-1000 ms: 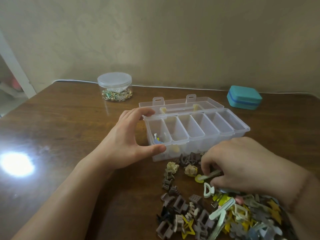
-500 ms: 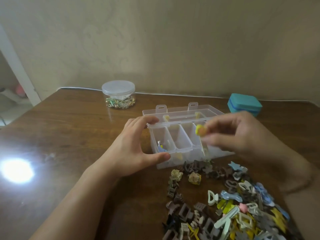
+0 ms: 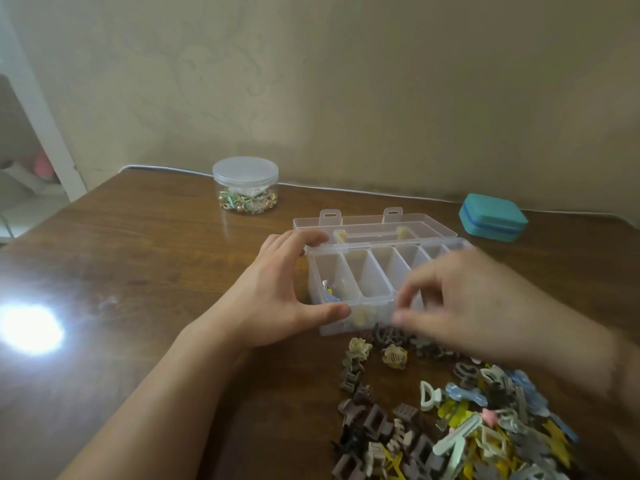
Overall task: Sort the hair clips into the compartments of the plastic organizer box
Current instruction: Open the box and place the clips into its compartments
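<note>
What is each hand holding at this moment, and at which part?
The left hand holds the organizer box at its left end, thumb on the front corner, fingers on the back rim. The right hand is blurred; nothing shows in its grip.

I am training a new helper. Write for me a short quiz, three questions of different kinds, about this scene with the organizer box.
1. True or false: the lid of the box is open.
2. Which hand steadies the box? A) left hand B) right hand C) neither
3. Fill in: the loose clips lie on the table on the ___ side of the box, toward the person.

Key: 1 true; 2 A, its grip is around the box's left end; 3 near.
</note>
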The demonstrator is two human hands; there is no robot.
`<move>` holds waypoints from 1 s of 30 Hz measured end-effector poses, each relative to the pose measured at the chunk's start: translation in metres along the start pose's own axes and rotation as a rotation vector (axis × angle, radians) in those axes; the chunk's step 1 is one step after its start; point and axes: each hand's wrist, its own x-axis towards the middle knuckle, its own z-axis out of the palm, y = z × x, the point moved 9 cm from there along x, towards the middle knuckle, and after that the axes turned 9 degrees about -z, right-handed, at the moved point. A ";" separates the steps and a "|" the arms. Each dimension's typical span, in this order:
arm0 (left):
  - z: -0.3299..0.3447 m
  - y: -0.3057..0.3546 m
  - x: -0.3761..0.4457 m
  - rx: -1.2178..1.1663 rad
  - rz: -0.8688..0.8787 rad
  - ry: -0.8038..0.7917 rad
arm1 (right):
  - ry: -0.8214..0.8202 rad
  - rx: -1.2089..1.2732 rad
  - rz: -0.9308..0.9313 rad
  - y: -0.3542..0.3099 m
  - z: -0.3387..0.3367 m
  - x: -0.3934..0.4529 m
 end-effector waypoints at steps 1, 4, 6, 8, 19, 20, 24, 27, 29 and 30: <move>0.000 0.000 0.000 0.000 0.000 -0.001 | -0.068 -0.094 0.005 -0.001 0.012 -0.008; 0.000 0.000 0.000 0.010 -0.002 -0.001 | -0.126 -0.270 0.070 0.006 0.033 -0.019; 0.001 0.000 0.001 0.014 -0.006 -0.003 | -0.097 -0.278 0.111 0.015 0.038 -0.020; 0.001 0.001 0.000 0.013 -0.007 -0.005 | -0.083 -0.243 0.117 0.020 0.042 -0.020; 0.003 -0.002 0.001 0.017 -0.018 -0.017 | -0.088 -0.083 0.049 0.021 0.057 -0.019; 0.003 -0.002 0.001 0.019 -0.018 -0.016 | -0.078 -0.087 0.036 0.019 0.057 -0.019; 0.002 -0.001 0.001 0.021 -0.019 -0.014 | -0.105 0.003 0.039 0.016 0.060 -0.023; 0.002 -0.002 0.001 0.017 -0.020 -0.020 | -0.136 0.060 0.072 0.021 0.053 -0.027; 0.002 -0.002 0.001 0.017 -0.020 -0.024 | -0.088 0.092 0.077 0.027 0.035 -0.026; 0.002 -0.002 0.001 0.018 -0.019 -0.023 | -0.030 0.139 0.066 0.030 0.021 -0.022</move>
